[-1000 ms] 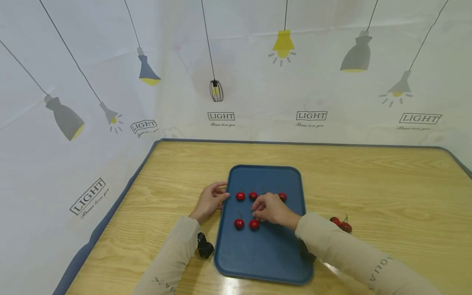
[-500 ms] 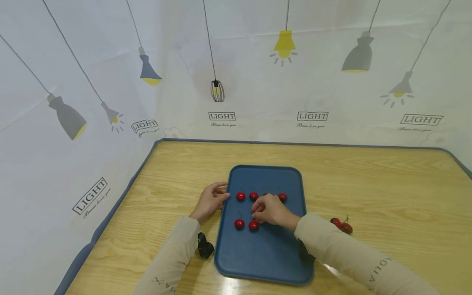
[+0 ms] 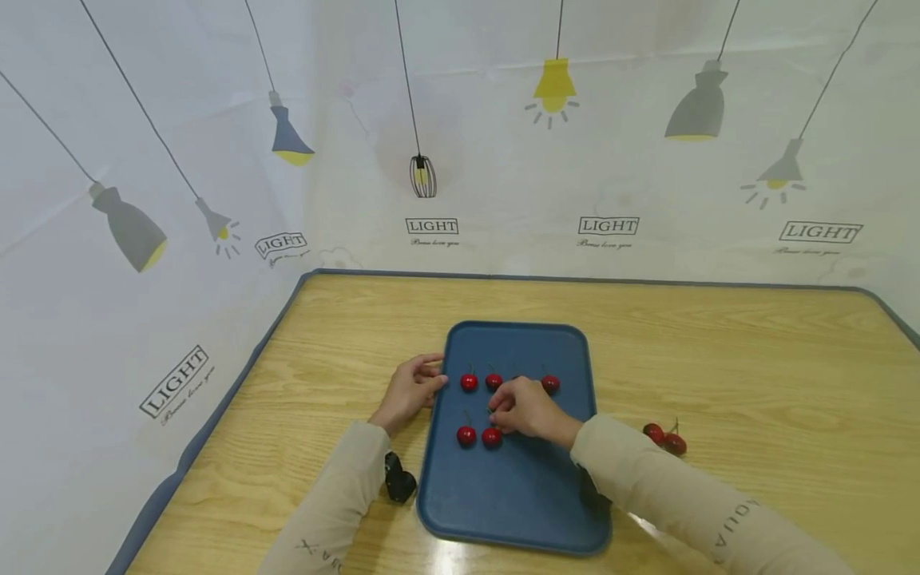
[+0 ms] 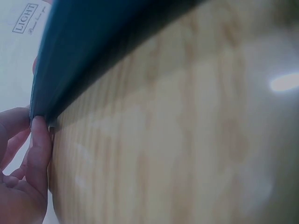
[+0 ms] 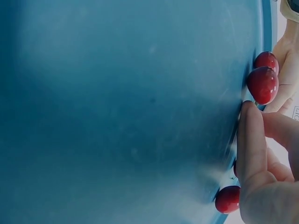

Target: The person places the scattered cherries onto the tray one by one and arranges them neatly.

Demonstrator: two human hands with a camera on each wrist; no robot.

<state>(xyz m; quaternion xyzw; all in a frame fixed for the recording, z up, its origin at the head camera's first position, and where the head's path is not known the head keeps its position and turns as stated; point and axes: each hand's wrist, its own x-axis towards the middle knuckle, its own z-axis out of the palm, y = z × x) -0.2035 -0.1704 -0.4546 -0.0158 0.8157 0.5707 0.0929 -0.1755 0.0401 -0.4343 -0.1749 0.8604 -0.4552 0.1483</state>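
My right hand point(image 3: 530, 409) is over the blue tray point(image 3: 517, 503), thumb and fingertip together at the stem of a cherry point(image 3: 492, 437), which sits on the tray. To its left lies another cherry point(image 3: 466, 436). Farther back is a row of several cherries, with the leftmost cherry point(image 3: 469, 382) and rightmost cherry point(image 3: 550, 384) showing and one mostly hidden behind my hand. In the right wrist view the pinched fingertips meet right beside a red cherry point(image 5: 263, 85). My left hand point(image 3: 411, 390) rests at the tray's left rim, relaxed fingers touching the edge.
On the wooden table point(image 3: 776, 359) to the right of the tray lie dark red cherries point(image 3: 674, 444) with stems, near my right sleeve point(image 3: 668, 471). A small black device point(image 3: 398, 479) hangs at my left wrist. A lamp-printed backdrop point(image 3: 503, 176) stands behind the table.
The cherry at my right fingertips has shifted slightly left, closer to the cherry beside it, and my right hand has edged left with it. The left hand stays at the rim.
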